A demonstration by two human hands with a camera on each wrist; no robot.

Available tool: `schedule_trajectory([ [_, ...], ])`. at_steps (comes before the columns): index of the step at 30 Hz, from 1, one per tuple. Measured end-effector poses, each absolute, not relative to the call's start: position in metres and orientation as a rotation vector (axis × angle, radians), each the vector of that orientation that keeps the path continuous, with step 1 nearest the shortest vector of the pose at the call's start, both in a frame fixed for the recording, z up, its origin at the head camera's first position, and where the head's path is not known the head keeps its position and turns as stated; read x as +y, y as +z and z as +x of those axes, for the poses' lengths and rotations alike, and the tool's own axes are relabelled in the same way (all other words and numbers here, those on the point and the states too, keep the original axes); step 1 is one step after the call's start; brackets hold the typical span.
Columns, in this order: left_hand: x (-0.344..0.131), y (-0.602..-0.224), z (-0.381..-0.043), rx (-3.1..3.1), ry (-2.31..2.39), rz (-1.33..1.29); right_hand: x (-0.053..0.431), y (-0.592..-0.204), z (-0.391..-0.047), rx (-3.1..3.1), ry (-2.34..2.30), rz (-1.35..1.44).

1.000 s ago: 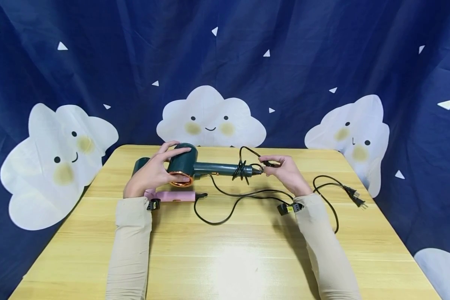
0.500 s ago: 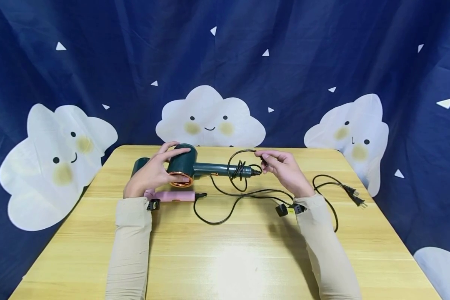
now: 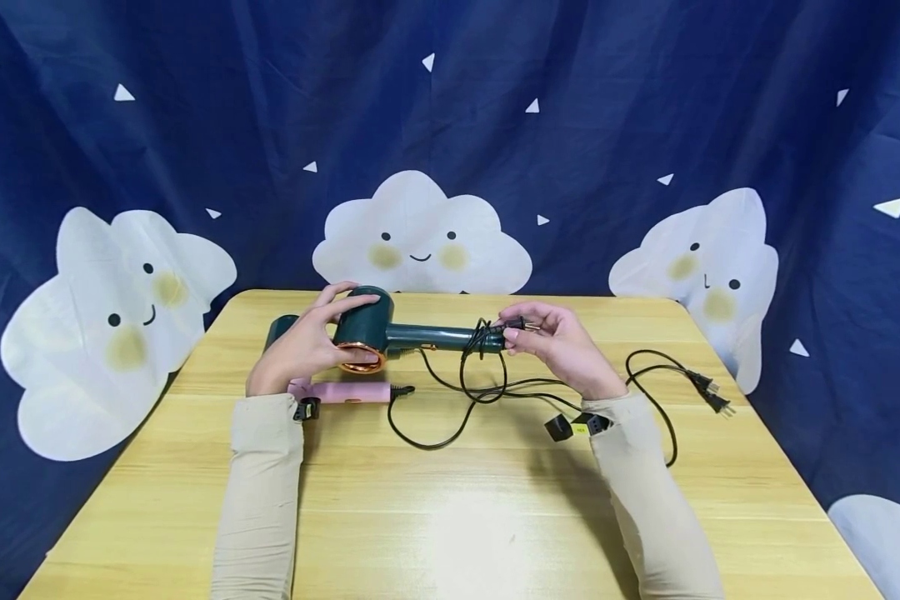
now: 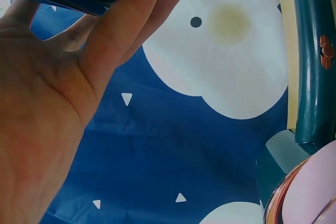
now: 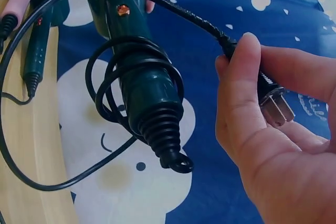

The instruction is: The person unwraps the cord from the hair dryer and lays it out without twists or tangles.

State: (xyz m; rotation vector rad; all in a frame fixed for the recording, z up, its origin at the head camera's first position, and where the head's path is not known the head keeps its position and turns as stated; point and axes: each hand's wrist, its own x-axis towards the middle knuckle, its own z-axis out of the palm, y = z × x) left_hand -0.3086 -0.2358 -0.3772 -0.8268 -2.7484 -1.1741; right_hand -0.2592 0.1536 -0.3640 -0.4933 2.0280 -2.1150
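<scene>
My left hand grips the dark green hair dryer by its barrel, thumb at the copper rim. The dryer is held up above the table, its handle pointing right. Black cord is wound in several loops round the handle's end, seen closely in the right wrist view. Thumb and fingers of my right hand pinch the two-pin plug of that cord, its prongs facing out beside the handle. A loose length of cord sags in a big loop from plug to handle.
Behind my left hand lies another green hair dryer, mostly hidden. A pink hair dryer rests nearer me on the wooden table. Their black cords run right, ending in two plugs near the table's right side.
My right hand has turned and moved slightly left with the plug, now close by the handle's end. The cord's loose loop has dropped below the handle. My left hand stays put.
</scene>
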Motion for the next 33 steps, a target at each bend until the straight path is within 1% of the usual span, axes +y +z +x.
schedule_trajectory([
  [11, -0.236, -0.378, -0.309, -2.748, -1.180, -0.818, 0.154, -0.366, -0.259, 1.975, -2.037, -0.597],
  [20, -0.236, -0.377, -0.309, -2.758, -1.181, -0.801, 0.163, -0.368, -0.263, 2.166, -1.828, -0.527],
  [33, -0.239, -0.379, -0.310, -2.746, -1.188, -0.791, 0.182, -0.369, -0.266, 2.215, -1.601, -0.515],
])
